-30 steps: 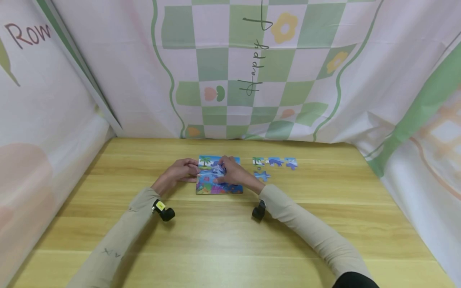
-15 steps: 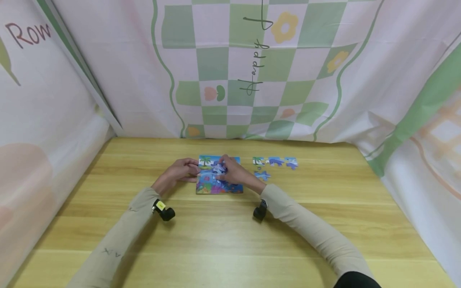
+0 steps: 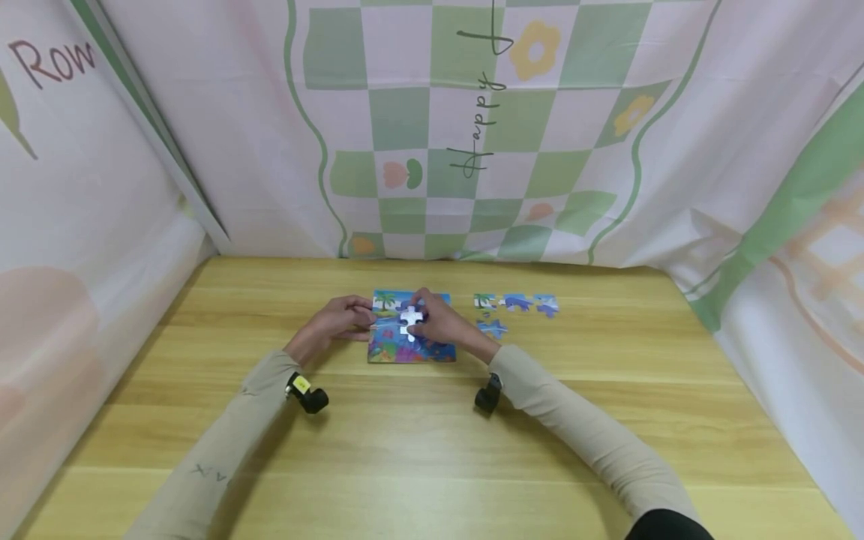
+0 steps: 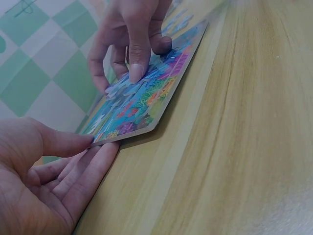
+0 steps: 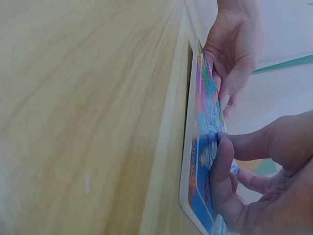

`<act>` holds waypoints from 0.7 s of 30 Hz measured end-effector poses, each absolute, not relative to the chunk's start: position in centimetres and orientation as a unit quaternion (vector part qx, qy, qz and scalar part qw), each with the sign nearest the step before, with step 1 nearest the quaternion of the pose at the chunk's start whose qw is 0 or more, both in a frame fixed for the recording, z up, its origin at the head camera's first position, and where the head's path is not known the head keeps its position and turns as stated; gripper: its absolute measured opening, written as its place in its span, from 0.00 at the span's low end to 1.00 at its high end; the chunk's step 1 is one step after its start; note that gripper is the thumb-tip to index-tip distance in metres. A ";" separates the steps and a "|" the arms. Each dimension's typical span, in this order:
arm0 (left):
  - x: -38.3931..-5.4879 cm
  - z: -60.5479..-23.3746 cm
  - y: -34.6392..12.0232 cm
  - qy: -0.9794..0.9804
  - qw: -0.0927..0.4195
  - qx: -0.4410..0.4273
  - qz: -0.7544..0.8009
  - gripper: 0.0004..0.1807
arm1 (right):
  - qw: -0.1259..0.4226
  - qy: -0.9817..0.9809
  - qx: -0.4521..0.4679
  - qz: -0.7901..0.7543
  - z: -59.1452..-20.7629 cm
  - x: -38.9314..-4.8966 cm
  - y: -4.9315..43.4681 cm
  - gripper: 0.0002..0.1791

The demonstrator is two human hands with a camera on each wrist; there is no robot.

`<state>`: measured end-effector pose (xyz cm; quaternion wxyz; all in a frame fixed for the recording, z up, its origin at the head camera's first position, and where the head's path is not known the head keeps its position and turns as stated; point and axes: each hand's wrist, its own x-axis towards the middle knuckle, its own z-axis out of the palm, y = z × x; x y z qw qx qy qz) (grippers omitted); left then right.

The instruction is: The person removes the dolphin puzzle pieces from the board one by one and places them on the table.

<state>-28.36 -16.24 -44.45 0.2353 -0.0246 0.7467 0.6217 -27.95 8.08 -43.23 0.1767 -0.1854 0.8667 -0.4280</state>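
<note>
Left hand (image 3: 340,318) pinches a puzzle board (image 3: 386,354), right hand (image 3: 442,322) a puzzle piece (image 3: 409,318) — bluish moments ago, now white, perhaps glare — likely unseated.

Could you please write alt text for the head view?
A person's right hand pinches a glare-whitened, knobbed puzzle piece over a colourful rectangular marine puzzle board, while the left hand grips its left edge. Loose, mostly blue puzzle pieces lie right of it on a pale wooden table.

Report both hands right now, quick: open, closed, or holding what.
Left hand: closed, pinching the puzzle board by its edge.
Right hand: closed, pinching a puzzle piece over the puzzle board.
</note>
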 end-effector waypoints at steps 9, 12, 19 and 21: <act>-28.3 -44.3 -16.2 0.745 0.235 -0.024 0.624 0.26 | 0.174 0.868 -0.173 -0.431 -43.1 -27.9 8.1 0.24; -28.4 -44.3 -16.2 0.744 0.235 -0.026 0.625 0.26 | 0.176 0.867 -0.172 -0.433 -43.1 -27.9 8.2 0.24; -28.5 -44.6 -16.1 0.742 0.235 -0.028 0.627 0.26 | 0.190 0.859 -0.155 -0.450 -43.1 -28.1 8.3 0.19; -28.5 -44.7 -16.2 0.743 0.235 -0.024 0.627 0.26 | 0.191 0.859 -0.153 -0.449 -43.0 -28.1 8.4 0.18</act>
